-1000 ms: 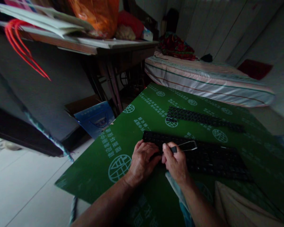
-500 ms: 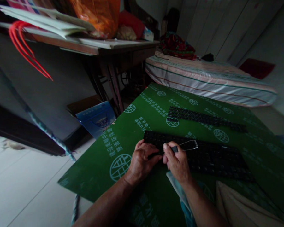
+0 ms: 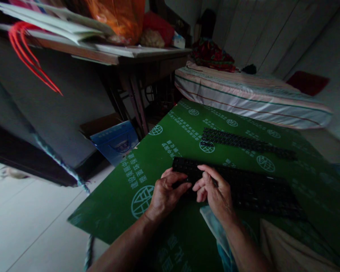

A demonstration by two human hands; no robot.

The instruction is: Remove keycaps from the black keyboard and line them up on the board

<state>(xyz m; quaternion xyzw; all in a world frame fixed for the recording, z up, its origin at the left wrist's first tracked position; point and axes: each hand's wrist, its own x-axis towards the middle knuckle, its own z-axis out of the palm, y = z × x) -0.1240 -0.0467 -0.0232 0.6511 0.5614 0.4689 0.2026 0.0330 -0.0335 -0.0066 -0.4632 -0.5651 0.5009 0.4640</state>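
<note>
A black keyboard (image 3: 260, 192) lies slanted on a green printed board (image 3: 150, 162), its left end close to my hands. At that end my left hand (image 3: 167, 190) is closed, thumb and index fingertip close together around something small and dark that I cannot make out. My right hand (image 3: 214, 190) is just to the right, over the keyboard's near edge. Its index finger is stretched out while the others curl in; a dark bit of the keycap puller shows behind the thumb, its wire loop hidden. Farther back, rows of loose black keycaps (image 3: 240, 141) lie on the board.
A cluttered wooden table (image 3: 107, 56) stands at the back left, with a blue bag (image 3: 115, 141) beneath it. The striped bed (image 3: 252, 100) is behind the board. Beige cloth (image 3: 289, 245) covers its near right part. A twisted rope (image 3: 59, 162) hangs at left.
The right hand has turned and its index finger has stretched out; the puller's wire loop, visible before, is now out of sight. My left hand has shifted slightly. Keyboard and loose keycaps stay put.
</note>
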